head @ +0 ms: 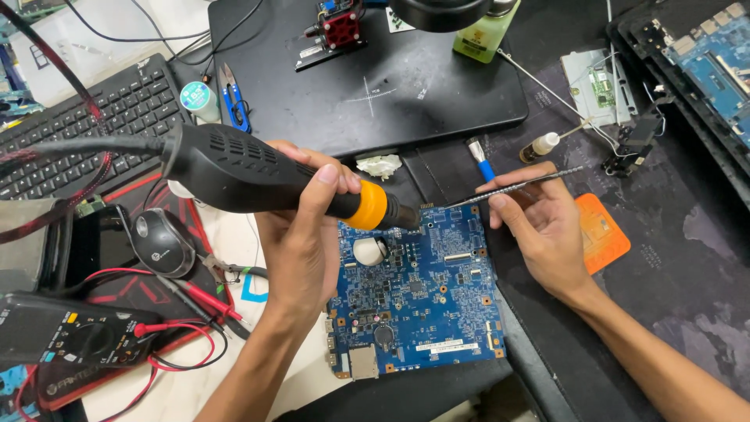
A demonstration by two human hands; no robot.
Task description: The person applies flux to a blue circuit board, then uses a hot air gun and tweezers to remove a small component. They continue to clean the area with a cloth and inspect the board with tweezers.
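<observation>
My left hand [301, 223] grips a black hot-air gun [234, 168] with an orange collar, its nozzle pointing right at the top edge of a blue circuit board [426, 301]. The board lies flat between my hands. My right hand [539, 223] holds thin metal tweezers [519, 186], their tips reaching left to the same top edge of the board, just beside the nozzle.
A black keyboard [86, 125] and mouse [162, 241] lie at the left, with a multimeter [66, 336] and red probes [199, 301] below. An orange card [605, 234], a small bottle [539, 146], blue snips [234, 105] and an opened laptop chassis [703, 62] surround the dark mat.
</observation>
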